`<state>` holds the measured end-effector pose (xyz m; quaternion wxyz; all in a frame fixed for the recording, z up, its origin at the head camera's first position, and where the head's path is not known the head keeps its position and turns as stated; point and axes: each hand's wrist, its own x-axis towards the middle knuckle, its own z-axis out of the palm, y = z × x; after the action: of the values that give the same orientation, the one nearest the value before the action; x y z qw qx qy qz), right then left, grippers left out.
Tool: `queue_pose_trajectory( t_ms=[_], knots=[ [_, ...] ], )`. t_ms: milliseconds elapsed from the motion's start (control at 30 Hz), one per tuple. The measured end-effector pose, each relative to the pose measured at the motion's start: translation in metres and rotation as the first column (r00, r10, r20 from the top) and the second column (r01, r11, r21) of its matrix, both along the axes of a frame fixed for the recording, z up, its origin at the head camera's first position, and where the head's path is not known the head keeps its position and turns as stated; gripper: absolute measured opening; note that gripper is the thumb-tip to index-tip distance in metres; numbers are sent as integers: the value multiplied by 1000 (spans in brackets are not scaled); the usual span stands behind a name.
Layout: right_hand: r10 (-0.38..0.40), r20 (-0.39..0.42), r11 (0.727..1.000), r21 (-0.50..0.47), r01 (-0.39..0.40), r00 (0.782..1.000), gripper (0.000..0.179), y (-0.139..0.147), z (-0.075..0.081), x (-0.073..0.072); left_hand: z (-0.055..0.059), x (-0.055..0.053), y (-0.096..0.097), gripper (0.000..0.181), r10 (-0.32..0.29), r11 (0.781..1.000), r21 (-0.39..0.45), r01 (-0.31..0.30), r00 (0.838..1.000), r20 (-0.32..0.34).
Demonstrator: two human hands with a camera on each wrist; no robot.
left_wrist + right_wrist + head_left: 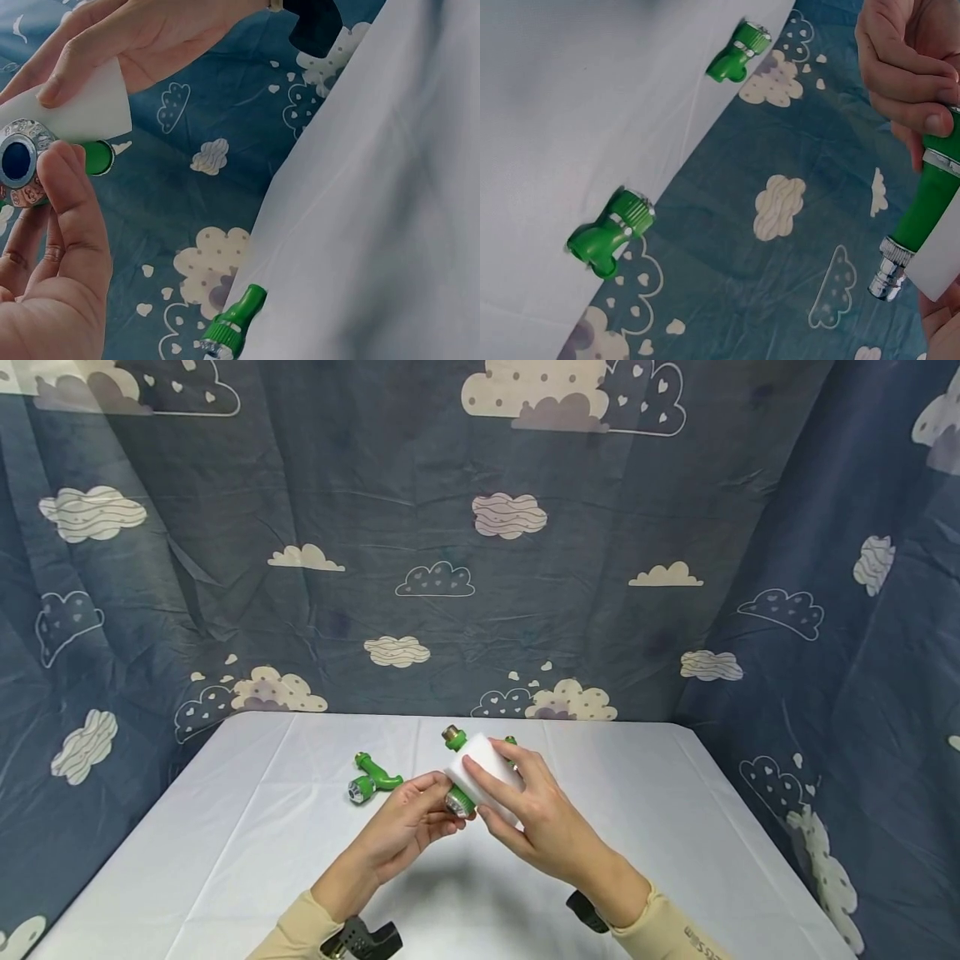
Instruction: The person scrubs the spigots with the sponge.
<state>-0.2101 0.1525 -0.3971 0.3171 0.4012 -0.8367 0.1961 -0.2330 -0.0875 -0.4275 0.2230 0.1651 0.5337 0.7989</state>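
Observation:
Above the middle of the table, my left hand grips a green tap by its ridged, chrome-coloured knob end, with fingers and thumb curled round it. The tap's brass-coloured end points up and away. My right hand holds a smooth white piece against the tap's body; whether it is cloth or a pad I cannot tell. It hides the middle of the tap. In the left wrist view the knob faces the camera beside the white piece. In the right wrist view the tap's chrome end sticks out.
Another green tap lies on the white-covered table left of my hands. A third green tap is mostly hidden behind my right hand. Dark blue curtain with cloud prints surrounds the table's back and sides.

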Motion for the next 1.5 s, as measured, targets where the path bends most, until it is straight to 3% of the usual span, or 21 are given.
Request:
queue_pose_trajectory(
  t_ms=[267, 567, 800, 1100, 1300, 1500],
  knots=[
    [-34, -50, 999, -10, 34, 998, 63, 11, -3, -7, 2, 1, -6, 16, -14, 999, -43, 13, 1000, -28],
    [-63, -53, 998, -27, 62, 997, 58, 24, -9, -19, 1, 1, -11, 16, -17, 998, -56, 14, 999, -41],
    [-83, -61, 996, -40, 81, 995, 64, 36, -11, -26, -1, -1, -15, 16, 11, 997, -75, -15, 999, -47],
    [-106, -72, 993, -58, 101, 992, 66, 37, -2, -16, -2, -4, -19, 17, 43, 994, -96, -45, 999, -14],
    [-46, -76, 999, -7, 45, 996, 42, 27, -3, -6, -2, -5, -19, 17, -2, 996, -89, 0, 1000, -19],
    [-9, -78, 998, 63, 14, 997, 43, 18, -11, -2, -1, -2, -19, 20, -64, 996, -70, 62, 997, -31]
  ],
)
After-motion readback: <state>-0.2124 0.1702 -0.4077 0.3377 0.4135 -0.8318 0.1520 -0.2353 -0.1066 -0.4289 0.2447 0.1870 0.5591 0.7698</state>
